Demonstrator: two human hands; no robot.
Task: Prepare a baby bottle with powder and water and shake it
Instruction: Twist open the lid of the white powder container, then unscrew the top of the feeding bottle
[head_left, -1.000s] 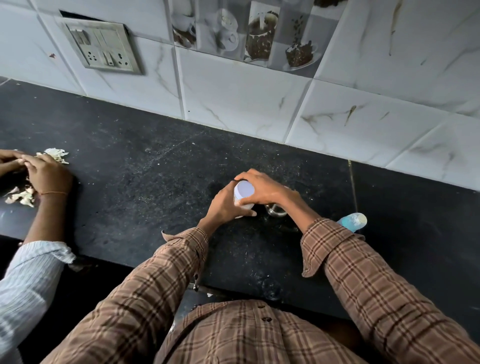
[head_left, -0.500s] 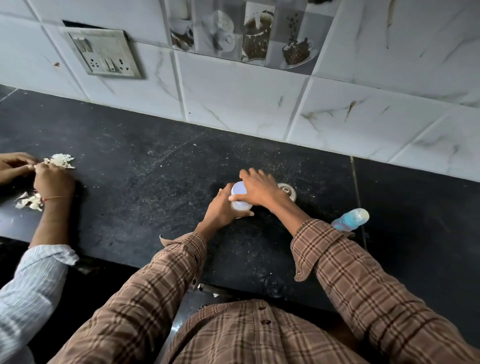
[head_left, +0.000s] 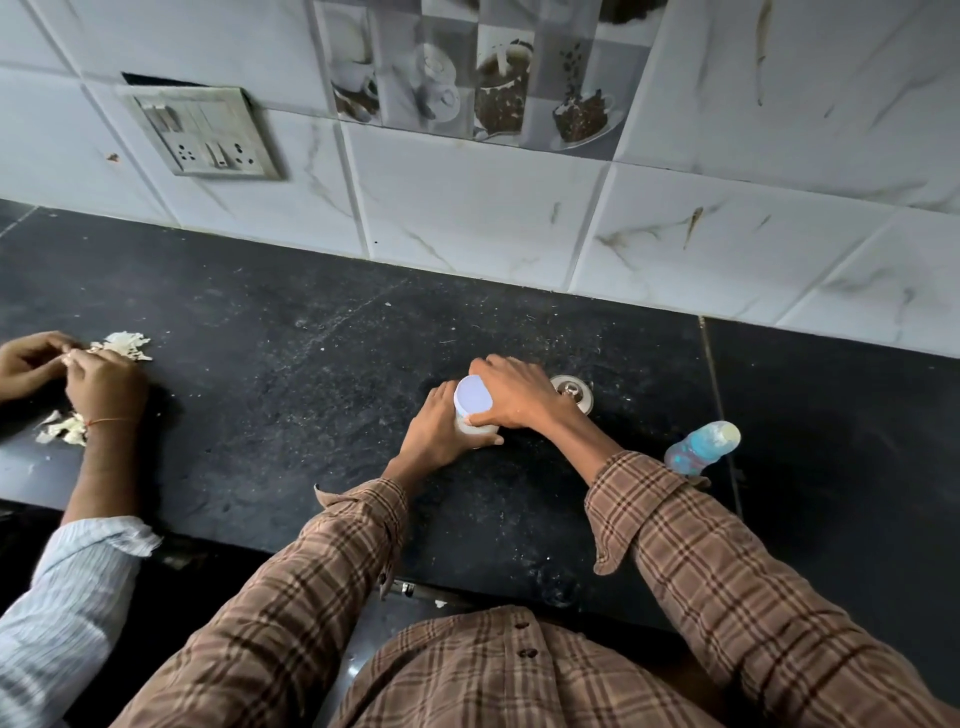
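Note:
A small white jar with a pale lavender lid (head_left: 472, 401) stands on the black counter (head_left: 291, 374). My left hand (head_left: 436, 434) grips the jar's body from the left. My right hand (head_left: 511, 397) grips the lid's rim from above and the right. A blue baby bottle (head_left: 701, 448) lies tilted on the counter to the right, beside my right sleeve, with a pale top. A small steel container with a knobbed lid (head_left: 574, 392) sits just behind my right hand.
Another person's hands (head_left: 78, 371) at the far left work on pale shreds (head_left: 122, 344) on the counter. A tiled wall with a switch and socket plate (head_left: 202, 135) runs along the back. The counter's front edge is close to my body.
The steel container has come into view from behind my right hand. Both hands stay on the jar, with the right hand shifted on the lid. The view has tilted slightly.

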